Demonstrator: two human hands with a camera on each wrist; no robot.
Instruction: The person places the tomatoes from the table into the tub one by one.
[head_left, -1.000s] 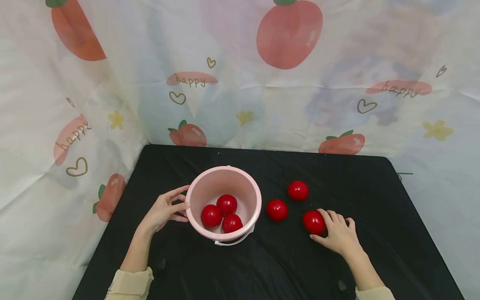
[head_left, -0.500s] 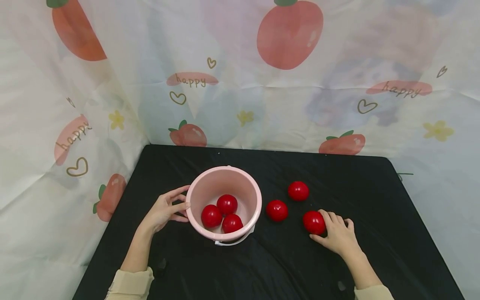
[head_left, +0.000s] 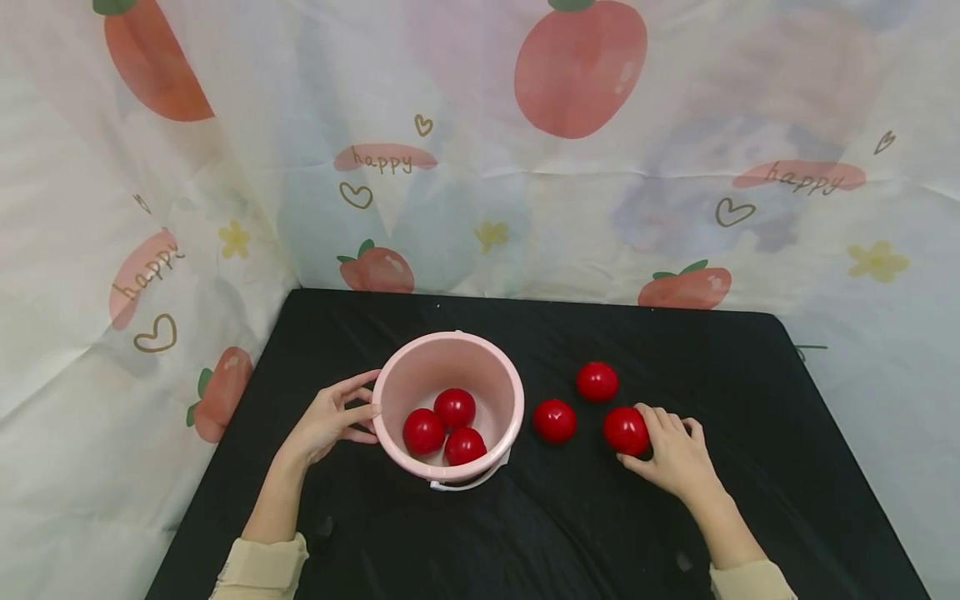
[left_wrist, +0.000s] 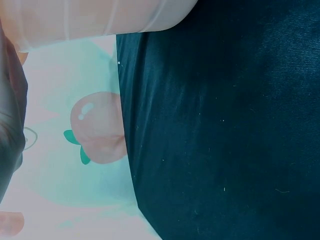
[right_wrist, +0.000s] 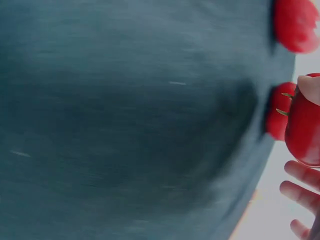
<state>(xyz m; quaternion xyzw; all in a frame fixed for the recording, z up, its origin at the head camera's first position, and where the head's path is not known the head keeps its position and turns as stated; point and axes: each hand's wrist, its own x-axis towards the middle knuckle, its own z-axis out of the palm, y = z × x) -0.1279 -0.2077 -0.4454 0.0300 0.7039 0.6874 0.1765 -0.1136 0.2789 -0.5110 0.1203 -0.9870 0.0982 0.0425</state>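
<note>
My right hand (head_left: pixel 678 457) grips a red tomato (head_left: pixel 624 431), thumb on its near side and fingers on the far side. The right wrist view shows this tomato (right_wrist: pixel 301 131) with green stem tips, over the dark cloth. Two more tomatoes, one nearer the bucket (head_left: pixel 554 421) and one farther back (head_left: pixel 597 381), lie to its left. A pink bucket (head_left: pixel 450 358) stands left of them, holding three tomatoes (head_left: pixel 454 407). My left hand (head_left: pixel 330 423) touches the bucket's left side with extended fingers, thumb at the rim; the left wrist view shows the bucket's outer wall (left_wrist: pixel 100 17).
Black cloth (head_left: pixel 540 533) covers the table. The bucket's white handle (head_left: pixel 476 482) hangs down at its front right. A printed fabric backdrop (head_left: pixel 480 192) rises behind the table's back edge and along its left side.
My right hand has moved slightly up in the head view, carrying the tomato with it. My left hand, the bucket and the other tomatoes have stayed in place.
</note>
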